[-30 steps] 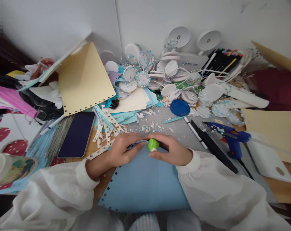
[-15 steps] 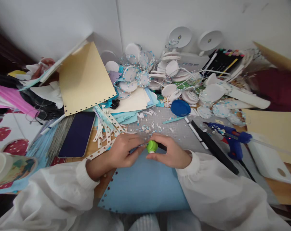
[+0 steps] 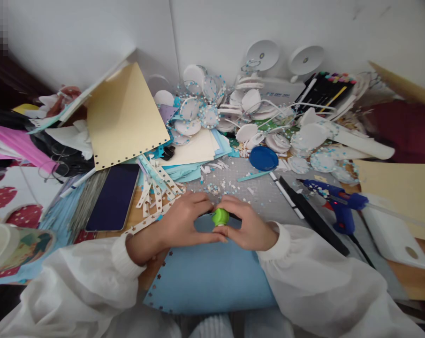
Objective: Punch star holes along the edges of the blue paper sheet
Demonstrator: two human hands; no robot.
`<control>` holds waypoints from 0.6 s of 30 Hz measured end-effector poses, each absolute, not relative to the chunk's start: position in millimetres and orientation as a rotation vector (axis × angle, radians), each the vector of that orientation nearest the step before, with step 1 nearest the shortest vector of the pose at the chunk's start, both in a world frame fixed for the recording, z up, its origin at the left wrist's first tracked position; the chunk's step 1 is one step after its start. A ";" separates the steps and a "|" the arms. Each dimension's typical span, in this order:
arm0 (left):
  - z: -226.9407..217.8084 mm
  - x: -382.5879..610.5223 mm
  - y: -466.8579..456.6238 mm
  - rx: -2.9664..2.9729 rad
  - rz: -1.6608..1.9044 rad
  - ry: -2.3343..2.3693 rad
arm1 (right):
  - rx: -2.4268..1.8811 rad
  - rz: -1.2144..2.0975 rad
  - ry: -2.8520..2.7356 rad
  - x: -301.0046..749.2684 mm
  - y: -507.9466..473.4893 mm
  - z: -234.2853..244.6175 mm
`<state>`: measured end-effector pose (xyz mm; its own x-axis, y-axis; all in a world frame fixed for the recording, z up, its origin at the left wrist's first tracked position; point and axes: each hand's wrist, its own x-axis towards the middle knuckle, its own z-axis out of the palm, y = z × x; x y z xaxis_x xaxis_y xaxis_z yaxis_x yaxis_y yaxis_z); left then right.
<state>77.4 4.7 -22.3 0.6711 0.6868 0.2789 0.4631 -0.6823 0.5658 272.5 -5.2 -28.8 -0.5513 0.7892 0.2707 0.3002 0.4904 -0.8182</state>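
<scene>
My right hand (image 3: pixel 249 224) is closed around a small green craft punch (image 3: pixel 220 217), thumb on the near side and fingers on the far side. The punch sits at the far edge of a blue sheet of paper (image 3: pixel 212 277). My left hand (image 3: pixel 184 218) is at the sheet's far left part, its thumb stretched across the paper to below the punch and its fingers curled by the far edge; its fingertips are partly hidden. Small star-shaped holes line the sheet's left and near edges, and the near part hangs over my lap.
Punched paper strips (image 3: pixel 159 188) and a phone (image 3: pixel 112 197) lie left. Paper bits (image 3: pixel 221 188) litter the grey mat beyond my hands. To the right are a black-and-white stick (image 3: pixel 286 197), a blue glue gun (image 3: pixel 339 199) and a white board (image 3: pixel 391 230). White discs (image 3: pixel 247 131) pile up behind.
My left thumb has moved away from its fingers and now reaches right across the paper, below the punch. The punch has shifted very slightly left with my right hand.
</scene>
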 end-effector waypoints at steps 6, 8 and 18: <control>-25.3 80.1 3.8 2.412 0.732 0.770 | -0.899 0.954 -2.111 271.9 -5.8 -30.1; -25.6 80.5 4.0 2.375 0.740 0.753 | -0.908 0.950 -2.117 272.1 -5.7 -30.5; -27.6 80.6 4.0 2.305 0.730 0.784 | -0.852 0.948 -2.149 275.7 -1.6 -31.6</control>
<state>80.6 4.0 -27.6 0.6759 0.6727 0.3010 0.3484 -0.6516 0.6738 275.7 -1.6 -31.6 -0.5907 0.7555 0.2833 0.3004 0.5318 -0.7918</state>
